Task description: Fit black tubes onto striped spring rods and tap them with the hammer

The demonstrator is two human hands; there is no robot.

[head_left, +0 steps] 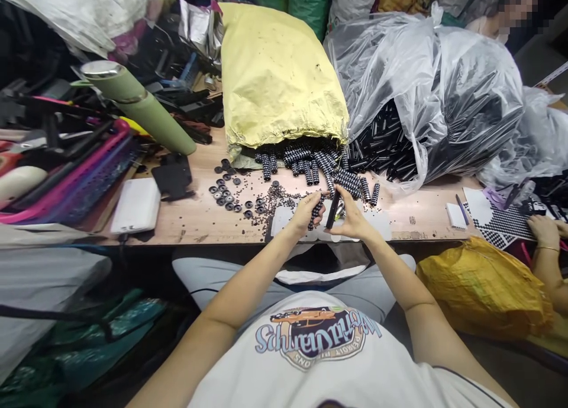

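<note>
My left hand point(304, 212) is closed round a black cylinder studded with pale dots point(316, 211). In my right hand point(352, 217), a smooth black tube point(332, 210) is pinched upright between thumb and fingers. The two hands are close together but apart, over the front edge of the table. Just beyond them lies a pile of similar dotted cylinders point(348, 182), spilling from the mouth of a yellow sack point(284, 76). Many smooth black tubes point(384, 138) show through the opening of a clear plastic bag point(477, 94).
Black round caps point(228, 198) and tiny black bits lie left of my hands. A green flask point(142, 103) leans beside a pink basket point(66, 186) and a white box point(135, 205). At right are a small white block point(455, 215), an orange sack point(486, 286) and another person's hand point(544, 230).
</note>
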